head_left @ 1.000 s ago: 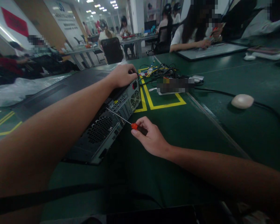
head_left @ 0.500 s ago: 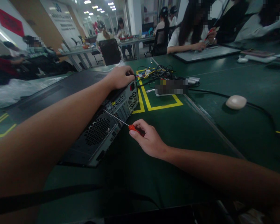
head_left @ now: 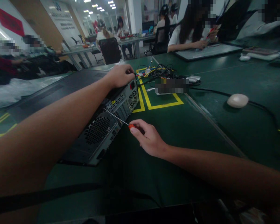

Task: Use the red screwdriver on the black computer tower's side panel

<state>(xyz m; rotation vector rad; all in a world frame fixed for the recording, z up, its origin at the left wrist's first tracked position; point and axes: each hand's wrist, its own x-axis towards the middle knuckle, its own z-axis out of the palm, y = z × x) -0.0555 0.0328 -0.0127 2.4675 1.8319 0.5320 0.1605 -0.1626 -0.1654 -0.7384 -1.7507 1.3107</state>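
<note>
A black desktop computer case (head_left: 98,137) lies on its side on the green table, its grey rear panel turned toward me. My left hand (head_left: 121,75) reaches over the case and grips its far rear corner, above the power supply fan; some of its fingertips are hidden. Closed around the red handle of a screwdriver (head_left: 131,126) is my right hand (head_left: 148,137), in front of the rear panel. The thin metal shaft points up and left, its tip at the upper edge of the panel near the slot covers.
Tangled cables (head_left: 162,73) and a partly blurred dark device (head_left: 170,86) lie beyond the case. A white computer mouse (head_left: 237,100) rests at the right beside a black cable. Clear plastic wrap (head_left: 21,90) is at the left. Across the table a person works over a flat panel (head_left: 207,52).
The fingers of my right hand have shifted slightly on the screwdriver handle, covering more of it. My left hand and the computer case stay in place.
</note>
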